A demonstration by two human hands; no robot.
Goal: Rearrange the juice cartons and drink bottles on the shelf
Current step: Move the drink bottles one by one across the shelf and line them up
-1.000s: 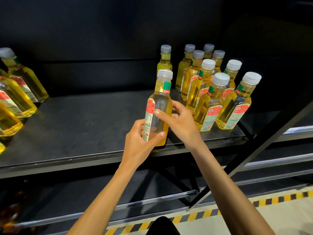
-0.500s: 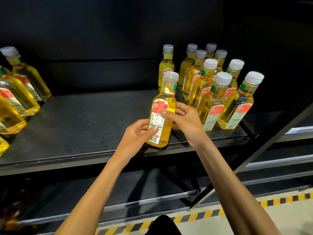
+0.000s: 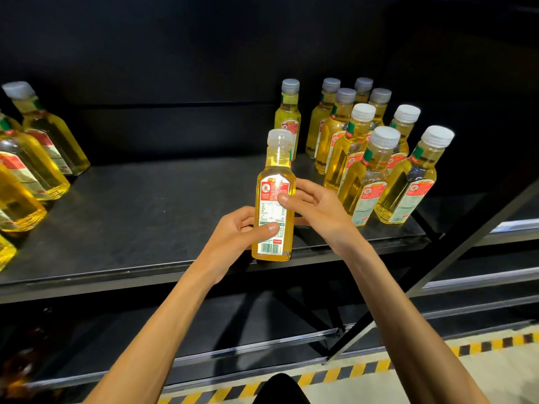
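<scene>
Black metal shelf [image 3: 145, 217] against a dark back wall, dimly lit, with a lower shelf [image 3: 204, 330] and striped floor tape [image 3: 350, 371] beneath

At the front edge of the shelf, about midway along: one bottle [image 3: 274, 199] of yellow drink, upright, clear cap [image 3: 279, 137] on top, label [image 3: 272, 211] with barcode turned to the camera. Cannot tell whether its base rests on the shelf or hangs just above it

Gripped by both hands. Left hand [image 3: 233, 231] low on the body, thumb [image 3: 269, 228] pressed across the bottom of the label, fingers [image 3: 244, 220] curled round the far side. Right hand [image 3: 318, 208] higher, thumb on the middle of the label, fingers wrapped behind. Neither hand spread open

Toward the right end of the shelf, a tight cluster of bottles [image 3: 367, 170], the nearest just beside the right hand. One lone bottle [image 3: 287, 118] toward the back of the shelf. Another group of bottles [image 3: 35, 158] at the left end of the shelf, well apart

Handling, as a judgement: full to the neck, so likely fairly heavy for its size; thin clear plastic, probably firm while sealed yet apt to give under a hard squeeze; smooth label, possibly slick. Best taken round the flat-sided body at the label, not by the cap or narrow neck. Worth minding the front edge of the shelf and the crowded cluster, easily knocked over
</scene>
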